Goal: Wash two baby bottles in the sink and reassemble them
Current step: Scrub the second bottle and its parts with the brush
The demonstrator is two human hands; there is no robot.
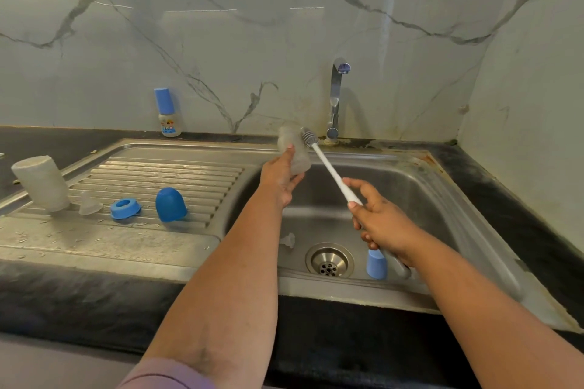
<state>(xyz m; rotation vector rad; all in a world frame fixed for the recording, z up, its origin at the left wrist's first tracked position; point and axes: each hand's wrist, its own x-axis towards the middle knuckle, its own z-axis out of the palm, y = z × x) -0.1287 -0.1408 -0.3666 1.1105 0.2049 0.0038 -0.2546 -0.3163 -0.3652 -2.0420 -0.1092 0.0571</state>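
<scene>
Marble-veined walls back a steel sink (442, 186), over which a clear bottle (295, 151) is gripped by the left hand (281, 177) and a brush (328, 167) by the right hand (382, 221).

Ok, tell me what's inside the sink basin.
In the sink basin: a clear teat, the drain and a light blue cap. The right hand hides the floor behind it.
</scene>
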